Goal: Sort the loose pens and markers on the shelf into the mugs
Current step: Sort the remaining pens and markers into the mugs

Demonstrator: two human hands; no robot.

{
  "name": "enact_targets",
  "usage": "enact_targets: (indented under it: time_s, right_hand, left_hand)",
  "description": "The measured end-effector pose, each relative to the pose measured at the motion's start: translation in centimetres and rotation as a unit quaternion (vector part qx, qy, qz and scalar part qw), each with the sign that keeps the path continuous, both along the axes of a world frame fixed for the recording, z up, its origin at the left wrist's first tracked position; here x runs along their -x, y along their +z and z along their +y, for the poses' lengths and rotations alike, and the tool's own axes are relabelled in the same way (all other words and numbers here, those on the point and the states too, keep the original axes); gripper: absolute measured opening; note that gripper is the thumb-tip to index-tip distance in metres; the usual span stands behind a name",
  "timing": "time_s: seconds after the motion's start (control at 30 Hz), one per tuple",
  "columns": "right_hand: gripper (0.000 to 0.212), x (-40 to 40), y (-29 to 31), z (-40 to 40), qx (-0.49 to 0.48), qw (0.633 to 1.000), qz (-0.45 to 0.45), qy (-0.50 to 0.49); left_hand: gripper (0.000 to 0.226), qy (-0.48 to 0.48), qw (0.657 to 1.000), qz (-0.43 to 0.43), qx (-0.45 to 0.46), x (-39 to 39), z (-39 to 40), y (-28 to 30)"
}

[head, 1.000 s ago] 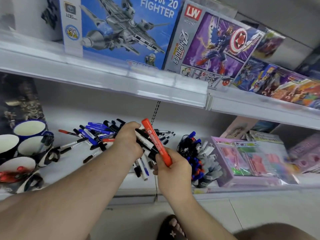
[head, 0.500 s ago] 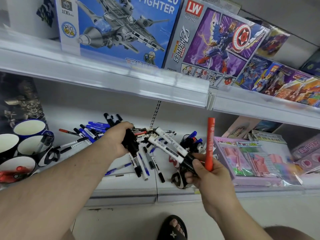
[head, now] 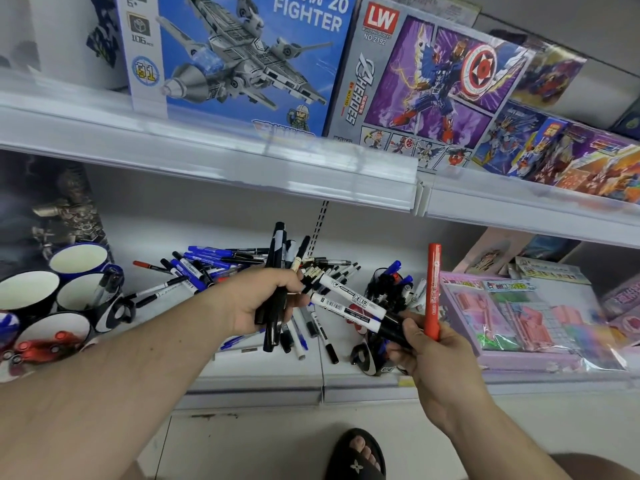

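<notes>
A heap of loose pens and markers lies on the lower shelf. My left hand grips a bundle of black markers standing upright above the heap. My right hand holds an upright red marker and two white markers with black caps that point left toward my left hand. Several mugs stand at the shelf's left end; one holds a black pen, another holds red markers. A dark mug full of blue and black pens stands behind my right hand.
Toy boxes line the upper shelf, whose front rail overhangs the pens. A pink packaged set lies on the lower shelf at the right. A dark figurine stands behind the mugs. My sandalled foot is on the floor.
My left hand lifted a bundle of black markers up off the heap. My right hand moved right with the red marker, turned it upright, and now also holds two white markers.
</notes>
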State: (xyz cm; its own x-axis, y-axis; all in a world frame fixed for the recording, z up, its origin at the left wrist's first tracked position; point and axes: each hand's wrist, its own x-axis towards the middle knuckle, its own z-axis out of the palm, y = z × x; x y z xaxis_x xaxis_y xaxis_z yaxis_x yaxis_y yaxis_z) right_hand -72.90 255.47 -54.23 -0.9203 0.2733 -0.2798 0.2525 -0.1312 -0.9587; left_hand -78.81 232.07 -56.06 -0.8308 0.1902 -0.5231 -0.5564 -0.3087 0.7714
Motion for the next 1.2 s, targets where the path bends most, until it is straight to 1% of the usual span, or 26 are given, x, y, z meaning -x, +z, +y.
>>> enact_targets:
  time_s: [0.1, 0.2, 0.33, 0.4, 0.47, 0.53, 0.63, 0.7, 0.8, 0.87, 1.0, 1.2]
  right_hand:
    - [0.010, 0.2, -0.1, 0.3, 0.000, 1.000, -0.007, -0.002]
    - [0.012, 0.5, -0.3, 0.0, -0.010, 1.000, -0.009, 0.017]
    - [0.014, 1.7, -1.2, -2.1, -0.077, 0.995, 0.004, 0.067]
    - [0.013, 2.3, -1.8, -4.4, -0.106, 0.989, 0.012, 0.104]
    - [0.012, 2.9, -2.6, -7.7, -0.114, 0.983, 0.021, 0.144]
    - [0.011, 3.2, -3.3, -11.5, -0.113, 0.976, 0.032, 0.183]
    - [0.016, 3.5, -4.3, -17.3, -0.118, 0.964, 0.055, 0.233]
    - [0.018, 3.7, -4.9, -20.5, -0.139, 0.951, 0.076, 0.265]
    - [0.023, 4.8, -5.9, -24.7, -0.242, 0.905, 0.126, 0.326]
    - [0.022, 5.6, -6.5, -27.5, -0.296, 0.875, 0.146, 0.354]
    - [0.021, 6.8, -7.3, -32.5, -0.363, 0.820, 0.200, 0.395]
    - [0.019, 7.5, -9.2, -38.4, -0.438, 0.723, 0.266, 0.463]
  left_hand:
    - [0.015, -0.005, 1.000, 0.006, 0.011, -0.1, 0.1, -0.3]
    - [0.018, 0.008, 1.000, 0.008, 0.024, -0.2, -0.4, -0.3]
    - [0.018, 0.013, 0.997, 0.005, 0.081, -1.2, -3.0, -0.2]
    - [0.014, 0.028, 0.993, -0.002, 0.117, -2.0, -5.5, -0.2]
    - [0.012, 0.059, 0.988, -0.006, 0.144, -2.8, -8.9, -0.3]
    - [0.013, 0.101, 0.982, -0.007, 0.158, -4.0, -12.4, -0.3]
    - [0.014, 0.161, 0.972, -0.016, 0.172, -6.6, -17.2, -0.2]
    - [0.014, 0.194, 0.963, -0.025, 0.188, -8.5, -19.9, 0.4]
    - [0.011, 0.286, 0.936, -0.019, 0.202, -10.6, -24.2, 0.8]
    - [0.006, 0.335, 0.919, -0.006, 0.206, -11.7, -26.3, 0.7]
    - [0.005, 0.374, 0.904, 0.013, 0.204, -12.8, -28.5, 0.3]
    - [0.013, 0.385, 0.897, 0.016, 0.214, -13.3, -30.1, 0.3]
